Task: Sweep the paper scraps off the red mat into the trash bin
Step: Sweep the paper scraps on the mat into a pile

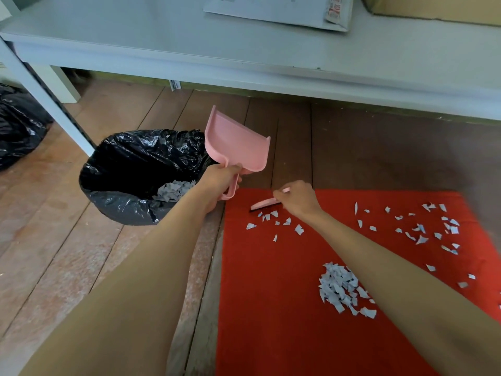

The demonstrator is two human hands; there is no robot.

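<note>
Holding the pink dustpan (235, 142) by its handle, the left hand (221, 180) is closed around it just left of frame centre, with the pan raised, tipped up and empty beside the trash bin (130, 175), whose black liner already shows some paper inside. The right hand (296, 198) is closed on a small pink brush (264, 205), its bristles resting on the far left edge of the red mat (271, 308) behind a loose trail of paper scraps (282, 225).

A larger heap (341, 290) sits lower right of centre, and a thin scatter (433, 229) spreads toward the right edge of the frame.

To do this step well, I would judge that the pan's lip needs to come down flat on the mat (a gap lets slivers slide under). Short, light strokes toward the lip should suit such light paper, since hard flicks would likely send pieces onto the wooden floor (81, 267). Gathering the scatter into the heap first would probably save trips.

Red print shows on a packet (337, 9) on the white table (135, 28) at the top of the frame, too blurred to read.
</note>
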